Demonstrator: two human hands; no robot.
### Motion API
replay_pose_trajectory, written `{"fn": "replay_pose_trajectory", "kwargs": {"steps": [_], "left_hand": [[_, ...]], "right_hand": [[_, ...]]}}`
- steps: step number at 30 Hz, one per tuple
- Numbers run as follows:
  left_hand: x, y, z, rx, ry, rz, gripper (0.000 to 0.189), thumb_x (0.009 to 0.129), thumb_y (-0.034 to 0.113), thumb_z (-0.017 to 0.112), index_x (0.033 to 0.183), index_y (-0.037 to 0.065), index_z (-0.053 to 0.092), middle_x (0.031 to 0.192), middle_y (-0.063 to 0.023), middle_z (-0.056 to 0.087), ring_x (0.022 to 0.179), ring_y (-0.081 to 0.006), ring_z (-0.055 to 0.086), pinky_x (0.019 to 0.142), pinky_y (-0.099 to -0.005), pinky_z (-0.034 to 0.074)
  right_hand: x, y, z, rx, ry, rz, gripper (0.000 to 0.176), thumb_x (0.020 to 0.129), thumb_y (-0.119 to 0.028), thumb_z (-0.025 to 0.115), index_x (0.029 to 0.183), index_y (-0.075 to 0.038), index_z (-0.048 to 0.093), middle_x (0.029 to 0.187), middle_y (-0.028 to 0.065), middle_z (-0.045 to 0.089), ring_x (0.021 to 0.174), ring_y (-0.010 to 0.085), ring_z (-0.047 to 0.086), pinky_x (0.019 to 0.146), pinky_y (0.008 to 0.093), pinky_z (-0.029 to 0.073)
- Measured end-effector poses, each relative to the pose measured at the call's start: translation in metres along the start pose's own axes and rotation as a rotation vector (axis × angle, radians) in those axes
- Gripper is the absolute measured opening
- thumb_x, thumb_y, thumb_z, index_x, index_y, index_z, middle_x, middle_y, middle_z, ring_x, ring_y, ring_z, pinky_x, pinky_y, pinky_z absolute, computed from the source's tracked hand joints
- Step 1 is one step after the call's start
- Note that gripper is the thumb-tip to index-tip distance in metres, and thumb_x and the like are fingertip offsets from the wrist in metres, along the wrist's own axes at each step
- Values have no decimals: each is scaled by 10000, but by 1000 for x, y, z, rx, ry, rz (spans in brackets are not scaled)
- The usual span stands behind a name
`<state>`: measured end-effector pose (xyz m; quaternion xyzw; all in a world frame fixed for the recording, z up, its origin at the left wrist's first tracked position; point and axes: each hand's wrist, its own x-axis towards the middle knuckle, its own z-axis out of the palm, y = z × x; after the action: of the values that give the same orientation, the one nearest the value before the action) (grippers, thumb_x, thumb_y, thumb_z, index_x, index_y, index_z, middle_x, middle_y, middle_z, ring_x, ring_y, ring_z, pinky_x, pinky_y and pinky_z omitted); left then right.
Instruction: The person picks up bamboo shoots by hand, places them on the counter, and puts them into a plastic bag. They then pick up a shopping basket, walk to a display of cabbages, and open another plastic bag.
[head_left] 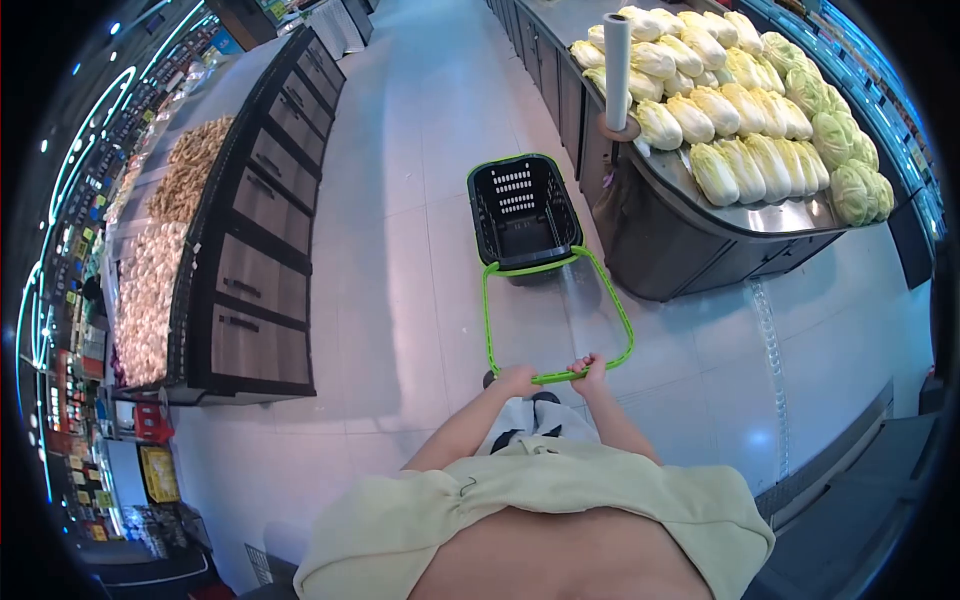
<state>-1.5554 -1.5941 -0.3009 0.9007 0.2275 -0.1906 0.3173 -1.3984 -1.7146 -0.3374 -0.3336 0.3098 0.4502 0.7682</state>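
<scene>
A black shopping basket (522, 215) with a bright green rim stands on the tiled floor ahead of me, with nothing visible inside it. Its long green handle (487, 318) reaches back towards my body. Both hands hold the near bar of that handle. My left hand (517, 380) is closed round the bar's left part, and my right hand (590, 373) is closed round its right part. Dark shoe tips show just below the bar.
On the right, a dark counter (660, 245) carries Chinese cabbages (755, 165), round cabbages (860, 190) and a roll of bags (617, 75). A stand (262, 270) on the left holds garlic (150, 300) and ginger (192, 170). A tiled aisle runs between them.
</scene>
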Motion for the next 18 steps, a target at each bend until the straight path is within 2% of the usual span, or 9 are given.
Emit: {"fn": "replay_pose_trajectory", "kwargs": {"steps": [3,7,11,13,18], "left_hand": [[-44,55,44,-40,-9,75,318,777,411,574,889,131,675,850,-135,657,826,-321,630,720,-443,498],[-115,109,86,-104,-37,48,327,787,422,562,908,139,674,885,-143,658,838,-321,631,731,-437,498],[-156,137,156,-172,-86,111,340,786,442,564,901,142,677,883,-144,658,838,-326,629,738,-429,498],[-180,129,184,-202,-62,166,346,781,451,569,896,143,680,876,-144,659,835,-329,629,737,-427,498],[-254,174,248,-277,-88,108,379,750,494,604,898,154,685,874,-141,660,831,-314,635,725,-420,498]], "right_hand": [[-48,-20,-55,-29,77,-7,263,833,-234,411,602,-146,320,474,2,273,384,163,246,495,348,339],[-119,-19,-113,-75,124,-55,255,839,-233,404,611,-159,316,466,-10,259,376,151,218,459,333,308],[-170,-17,-182,-51,225,-90,258,837,-240,419,613,-162,315,467,-12,256,374,147,221,462,332,315],[-197,-3,-208,-62,120,-137,271,835,-248,437,611,-159,312,465,-12,255,372,148,224,465,330,321],[-277,2,-277,-67,183,-135,275,837,-253,457,619,-160,318,467,-16,258,370,141,234,465,313,326]]}}
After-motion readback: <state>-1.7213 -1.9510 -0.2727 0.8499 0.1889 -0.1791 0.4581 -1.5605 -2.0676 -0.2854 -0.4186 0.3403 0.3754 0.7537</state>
